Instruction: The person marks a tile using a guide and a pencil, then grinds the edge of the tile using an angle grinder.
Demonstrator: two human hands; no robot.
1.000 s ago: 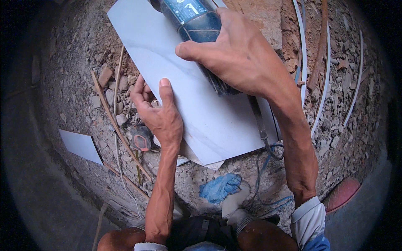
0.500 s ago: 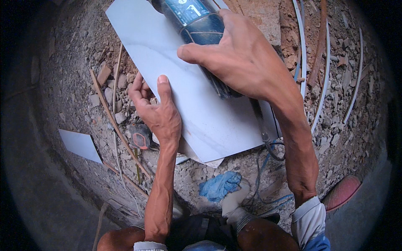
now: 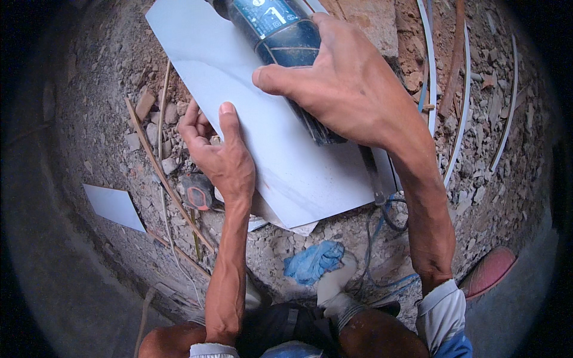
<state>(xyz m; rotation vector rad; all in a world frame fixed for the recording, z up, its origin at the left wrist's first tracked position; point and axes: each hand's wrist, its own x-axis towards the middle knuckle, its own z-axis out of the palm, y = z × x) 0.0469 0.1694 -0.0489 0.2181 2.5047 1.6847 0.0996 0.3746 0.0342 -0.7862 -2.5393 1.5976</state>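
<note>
A long white marble-look tile (image 3: 322, 185) lies at a slant before me, its lower corner pointing toward my knees. My left hand (image 3: 224, 158) grips its left edge, thumb on top and fingers curled underneath. Over the upper part of the tile, my right hand (image 3: 364, 89) is wrapped around the blue body of an angle grinder (image 3: 286, 39). The grinder's front end is cut off by the upper picture edge, so its disc cannot be seen. Its black cord (image 3: 370, 170) trails down across the tile.
Rubble covers the ground. A tape measure (image 3: 197, 192) and a wooden strip (image 3: 147, 146) lie left of the tile, a tile offcut (image 3: 113, 207) farther left. A crumpled blue cloth (image 3: 314, 262) sits by my foot. White strips (image 3: 459, 128) and a red shoe (image 3: 489, 272) are right.
The tile has shifted slightly up and to the left, with my left hand on its edge. My right hand and the angle grinder have barely moved.
</note>
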